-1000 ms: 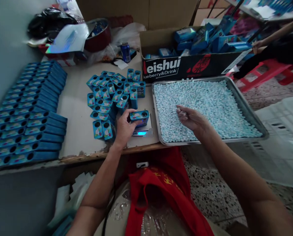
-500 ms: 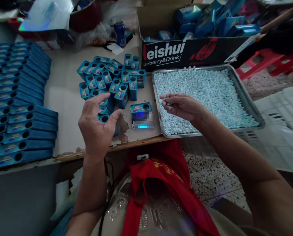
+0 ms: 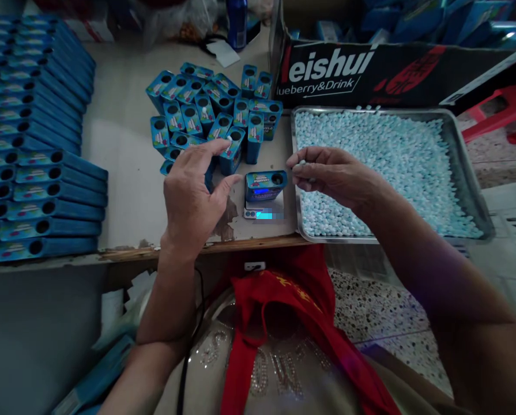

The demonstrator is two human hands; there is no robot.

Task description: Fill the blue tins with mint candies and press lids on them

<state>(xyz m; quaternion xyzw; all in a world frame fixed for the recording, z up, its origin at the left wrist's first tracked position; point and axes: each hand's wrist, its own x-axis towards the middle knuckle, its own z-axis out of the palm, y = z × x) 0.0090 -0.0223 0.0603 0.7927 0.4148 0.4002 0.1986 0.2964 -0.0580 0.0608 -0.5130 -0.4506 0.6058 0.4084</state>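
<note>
Filling blue tins (image 3: pixel 203 115), seemingly partway
Stacked rows (image 3: pixel 45 138) at left, contents unreadable; tray (image 3: pixel 459 155) well stocked with pellets (image 3: pixel 413 155); loose cluster (image 3: pixel 191 119) standing centre; left hand (image 3: pixel 192 193) empty, thumb and fingers spread; right hand (image 3: pixel 339 176) pinching pellets beside scale (image 3: pixel 249 214), its single tin (image 3: pixel 264 187) probably unfinished

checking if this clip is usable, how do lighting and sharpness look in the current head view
Head view: dim overall; the digital scale display glows cyan, its right end pixelated. Head view: violet-blue light streaks the blue box behind it; the black carton has readable lettering; the pellets look soft.
</note>
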